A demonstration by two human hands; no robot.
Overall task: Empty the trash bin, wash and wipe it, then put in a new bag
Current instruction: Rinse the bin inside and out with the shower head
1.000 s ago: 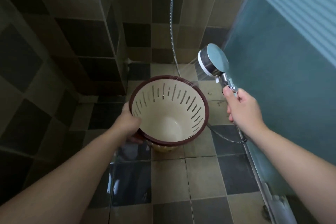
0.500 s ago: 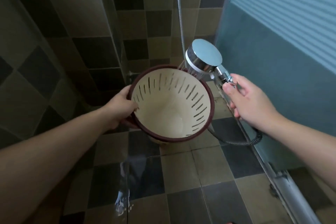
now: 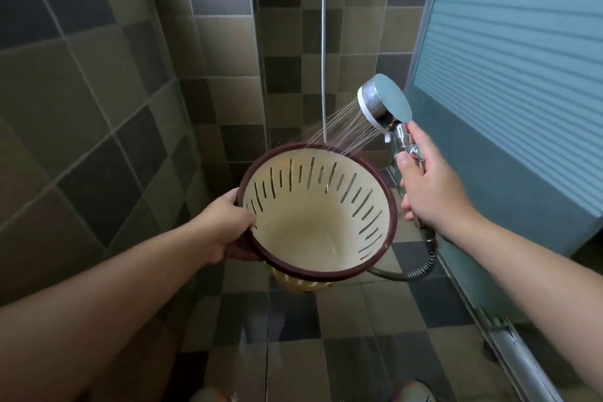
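Rinsing: spray from the shower head now strikes the far rim of the bin; a second ago it passed behind the rim, so the wash looks underway.
Left hand: grips the bin's left rim, thumb inside, holding it tilted above the tiled floor.
Bin: cream inside, dark red rim, slotted walls; no rubbish, base looks faintly stained.
Right hand: wrapped round the shower handle, right of the bin.
Left to do: wiping, new bag.
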